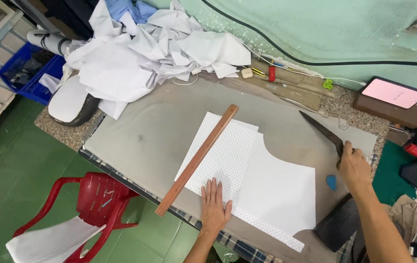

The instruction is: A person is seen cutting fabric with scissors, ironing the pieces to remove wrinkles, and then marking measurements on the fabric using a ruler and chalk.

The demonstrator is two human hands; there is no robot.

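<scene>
**Fingers spread flat on the dotted cloth while the shears are being gripped**

The fingers (212,187) of the left hand (214,207) are lying open and splayed, pressing flat on the near edge of the dotted white fabric (228,156), gripping nothing. That fabric is lying spread on the grey-covered desk (145,131), with a plain white paper pattern (279,190) resting on top of its right half, its curved upper edge showing against the dots. Just left of the hand, a long wooden ruler (198,159) is lying diagonally, its far end crossing the fabric's upper corner and its near end reaching the desk's edge.

To the right, the right hand (353,168) is closing around the handles of large dark scissors (321,131), whose blades are pointing up and away to the left, shut as far as can be told, and clear of the cloth. A blue piece of tailor's chalk (331,182) is lying just below that hand.

By the look of it, the layers are being held steady and the shears are being brought in; a cut would call for the blades to be opened at the pattern's edge while the left palm is keeping both layers from slipping.

Farther off, a heap of white and blue cloth scraps (145,48) is piling up at the desk's far left, and a tablet with a pink screen (393,92) is leaning near the green wall. A red plastic chair (99,199) is standing below the desk.
</scene>
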